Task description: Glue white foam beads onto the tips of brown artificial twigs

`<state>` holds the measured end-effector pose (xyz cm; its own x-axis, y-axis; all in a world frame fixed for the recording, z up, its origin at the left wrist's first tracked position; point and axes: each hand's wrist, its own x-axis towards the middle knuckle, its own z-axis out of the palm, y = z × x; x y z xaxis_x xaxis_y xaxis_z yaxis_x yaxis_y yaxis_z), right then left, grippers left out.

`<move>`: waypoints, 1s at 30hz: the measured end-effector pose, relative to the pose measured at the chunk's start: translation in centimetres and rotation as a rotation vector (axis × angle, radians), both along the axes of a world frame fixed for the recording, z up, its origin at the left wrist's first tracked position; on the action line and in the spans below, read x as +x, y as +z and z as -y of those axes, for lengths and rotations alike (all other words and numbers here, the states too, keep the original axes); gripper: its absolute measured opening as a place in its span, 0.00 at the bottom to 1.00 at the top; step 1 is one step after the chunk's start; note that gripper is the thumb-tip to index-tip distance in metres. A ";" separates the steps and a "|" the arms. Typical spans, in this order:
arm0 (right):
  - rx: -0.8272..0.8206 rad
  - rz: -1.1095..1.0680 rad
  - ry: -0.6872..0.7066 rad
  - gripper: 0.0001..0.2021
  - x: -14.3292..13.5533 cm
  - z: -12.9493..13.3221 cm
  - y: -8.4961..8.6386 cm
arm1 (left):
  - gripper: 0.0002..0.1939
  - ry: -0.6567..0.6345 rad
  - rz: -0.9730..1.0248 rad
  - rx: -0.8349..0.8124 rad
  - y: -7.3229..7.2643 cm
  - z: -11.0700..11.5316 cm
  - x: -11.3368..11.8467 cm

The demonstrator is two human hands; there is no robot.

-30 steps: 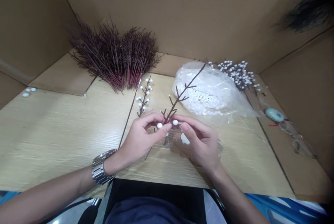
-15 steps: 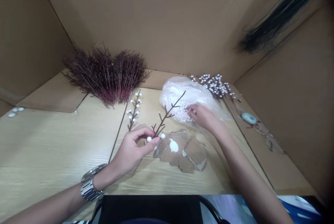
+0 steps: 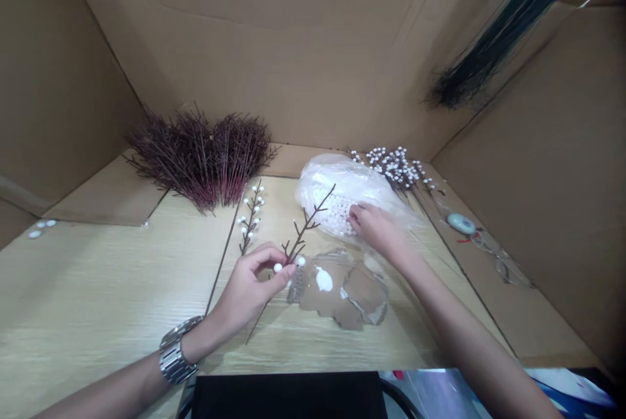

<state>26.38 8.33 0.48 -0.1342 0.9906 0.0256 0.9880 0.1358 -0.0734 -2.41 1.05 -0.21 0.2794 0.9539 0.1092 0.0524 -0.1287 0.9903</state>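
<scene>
My left hand (image 3: 257, 282) pinches a brown artificial twig (image 3: 306, 230) between thumb and fingers. Its bare side shoots point up and away to the right, and a few white berries sit on it close to my fingertips. My right hand (image 3: 374, 223) is at the mouth of a clear plastic bag (image 3: 337, 174), its fingers drawn together over the loose white berries (image 3: 337, 214). Whether a berry is between those fingertips is hidden. Below lies torn cardboard (image 3: 317, 305) bearing a white blob of glue (image 3: 323, 279). Left of the twig rests another twig with white berries (image 3: 252, 218).
Bundles of bare brown twigs (image 3: 210, 158) lie at the back left. Finished-looking berry twigs (image 3: 398, 168) are behind the bag. A dark wire bundle (image 3: 499, 41) hangs at upper right. A pale blue oval object (image 3: 460, 223) lies to the right. Cardboard walls (image 3: 274, 47) enclose the table.
The head view has tilted slightly upward, so things sit lower in the picture. My right fingers have closed more tightly among the berries. My left hand still holds the twig.
</scene>
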 end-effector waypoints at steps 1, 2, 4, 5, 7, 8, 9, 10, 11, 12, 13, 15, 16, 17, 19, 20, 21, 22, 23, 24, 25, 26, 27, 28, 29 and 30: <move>0.011 -0.020 -0.001 0.09 -0.1 0.2 0.4 | 0.07 0.000 -0.002 0.010 0.0 0.0 0.0; 0.025 -0.045 -0.004 0.09 -0.2 0.5 0.9 | 0.07 0.001 -0.005 0.020 0.0 0.0 0.0; 0.058 -0.107 -0.005 0.08 -0.4 1.2 2.1 | 0.07 0.001 -0.013 0.036 -0.1 0.0 -0.1; 0.073 -0.134 0.002 0.07 -0.5 1.7 2.8 | 0.07 -0.001 -0.018 0.039 -0.1 0.0 -0.1; 0.104 -0.259 0.043 0.07 -0.9 2.7 4.3 | 0.07 -0.002 -0.027 0.034 -0.1 0.0 -0.1; 0.121 -0.372 0.071 0.07 -1.2 3.2 5.1 | 0.07 -0.004 -0.029 0.031 -0.1 0.0 -0.1; 0.139 -0.520 0.099 0.07 -1.4 3.6 5.9 | 0.08 -0.007 -0.030 0.029 -0.1 0.0 -0.1; 0.155 -0.667 0.124 0.08 -1.7 4.0 6.6 | 0.08 -0.011 -0.032 0.028 -0.1 0.0 -0.1; 0.166 -0.800 0.144 0.08 -2.0 4.3 7.2 | 0.08 -0.015 -0.033 0.027 -0.1 0.0 -0.1; 0.169 -0.896 0.158 0.09 -2.3 4.5 7.9 | 0.08 -0.020 -0.035 0.028 -0.1 0.0 -0.1; 0.165 -0.940 0.168 0.09 -2.7 4.6 8.5 | 0.08 -0.023 -0.039 0.030 -0.2 0.0 -0.1; 0.146 -0.939 0.187 0.09 -3.5 4.9 9.6 | 0.08 -0.026 -0.056 0.035 -0.2 0.0 -0.1; 0.145 -0.911 0.196 0.09 -4.0 5.0 10.2 | 0.08 -0.025 -0.068 0.042 -0.2 0.1 -0.1; 0.155 -0.870 0.203 0.09 -4.5 5.1 10.6 | 0.08 -0.023 -0.081 0.051 -0.2 0.1 -0.1; 0.203 -0.770 0.216 0.08 -5.4 5.2 11.3 | 0.08 -0.016 -0.111 0.075 -0.2 0.1 -0.1; 0.234 -0.725 0.217 0.07 -5.8 5.2 11.5 | 0.08 -0.010 -0.124 0.090 -0.2 0.2 -0.1; 0.262 -0.689 0.211 0.08 -6.2 5.1 11.7 | 0.08 -0.003 -0.136 0.105 -0.2 0.2 -0.1; 0.285 -0.662 0.200 0.08 -6.5 5.1 11.7 | 0.07 0.001 -0.148 0.117 -0.1 0.3 -0.1; 0.303 -0.642 0.184 0.09 -6.7 5.0 11.7 | 0.07 0.005 -0.157 0.128 -0.1 0.3 -0.1; 0.312 -0.631 0.169 0.11 -6.8 4.9 11.7 | 0.07 0.009 -0.166 0.141 0.0 0.4 -0.1; 0.315 -0.624 0.159 0.11 -6.8 4.9 11.6 | 0.07 0.011 -0.178 0.155 0.1 0.4 -0.1; 0.309 -0.621 0.154 0.12 -6.9 4.8 11.5 | 0.07 0.013 -0.192 0.170 0.2 0.4 -0.1; 0.300 -0.622 0.158 0.12 -6.8 4.7 11.5 | 0.07 0.016 -0.205 0.185 0.2 0.4 -0.1; 0.288 -0.625 0.167 0.12 -6.8 4.7 11.5 | 0.07 0.017 -0.216 0.196 0.3 0.4 -0.1; 0.278 -0.631 0.178 0.12 -6.8 4.6 11.5 | 0.07 0.017 -0.222 0.203 0.4 0.5 0.0; 0.270 -0.637 0.187 0.12 -6.7 4.6 11.6 | 0.07 0.013 -0.224 0.206 0.5 0.5 0.0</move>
<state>19.64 3.72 12.07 -0.1788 0.9003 0.3969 0.7227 0.3939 -0.5679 -2.43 0.59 0.29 0.3060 0.9219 0.2375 0.2700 -0.3232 0.9070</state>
